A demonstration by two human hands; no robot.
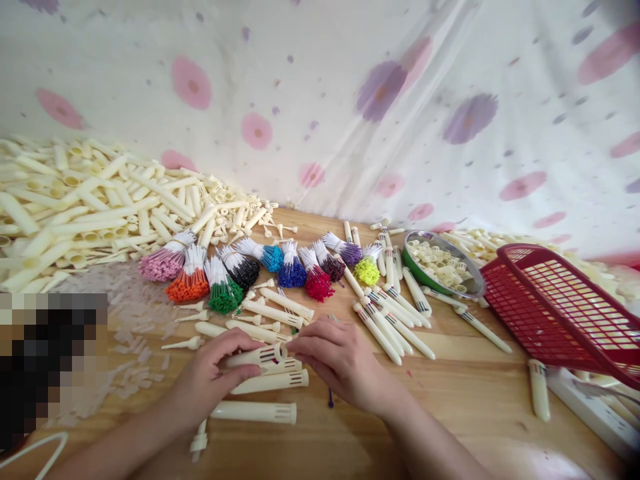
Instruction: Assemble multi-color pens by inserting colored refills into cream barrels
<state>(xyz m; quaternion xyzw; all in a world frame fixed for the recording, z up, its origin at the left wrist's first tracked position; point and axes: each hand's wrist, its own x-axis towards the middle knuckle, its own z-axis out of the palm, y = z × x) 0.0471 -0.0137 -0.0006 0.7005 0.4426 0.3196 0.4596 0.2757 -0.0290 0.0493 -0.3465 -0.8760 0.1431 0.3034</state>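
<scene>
My left hand [225, 367] is closed round a cream pen barrel [255, 357] with slots near its open end. Coloured bits show through those slots. At the barrel's open end, the fingers of my right hand [340, 353] are pinched together; what they hold is hidden. Under my hands lie more slotted pen barrels [255, 411]. A small blue tip [331, 399] shows on the table below my right hand. Beyond my hands stretches a row of bundled pen refills, among them green [225, 293], orange [187, 283], dark blue [291, 270] and red [319, 280].
Cream barrels are heaped [90, 207] at the left, beside scattered clear short tubes [135, 353]. To the right are multicolour pens [385, 327], a bowl [440, 263] of small cream parts, a red plastic basket [555, 300] and a white power strip [590, 407].
</scene>
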